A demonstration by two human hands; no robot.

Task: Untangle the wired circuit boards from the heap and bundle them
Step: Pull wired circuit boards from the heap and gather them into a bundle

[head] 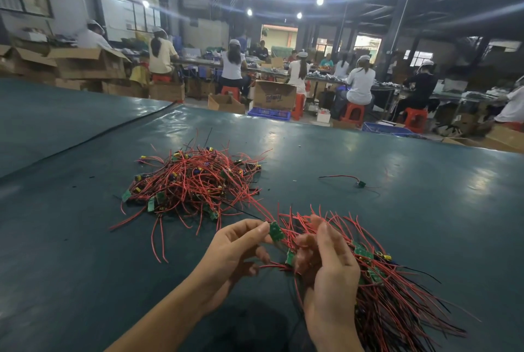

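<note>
Roughly half done: my right hand (326, 272) grips the bundle (382, 295), left hand (235, 249) pinches one board (276, 231), tangled heap (192, 181) waits beyond.

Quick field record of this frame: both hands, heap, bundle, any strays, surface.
left hand: pinches a green circuit board between thumb and fingertips
right hand: grips the bundle of red-wired boards, wire ends fanning to the right
heap: tangled red wires and green boards, on the mat ahead of the hands
link: red wires run from the heap toward the pinched board
stray board: lies alone, right of the heap
mat: dark green, glossy
</note>
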